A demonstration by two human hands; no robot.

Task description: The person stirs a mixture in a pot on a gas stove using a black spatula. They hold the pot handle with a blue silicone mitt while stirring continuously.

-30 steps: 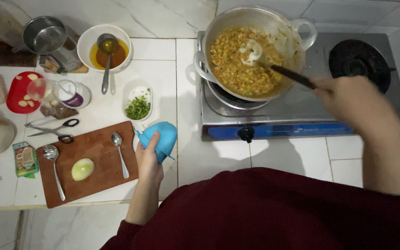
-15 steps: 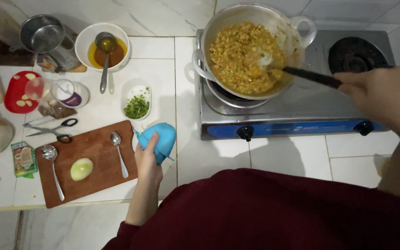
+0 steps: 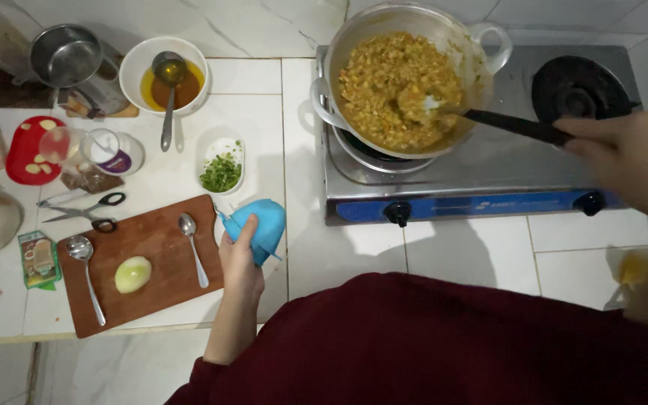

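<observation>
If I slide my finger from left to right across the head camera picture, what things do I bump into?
Red lid → onion on the cutting board → small dish of chopped greens → blue mitt in the left hand → pot of food → right hand.

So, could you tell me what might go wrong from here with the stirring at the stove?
1. The pan sits on the burner steadied by no hand: the left hand holds the blue mitt down on the counter, so a firm push of the black spatula in the right hand might shift or tip it.
2. The pan is well filled with food, so brisk stirring could spill some over the rim onto the stove.
</observation>
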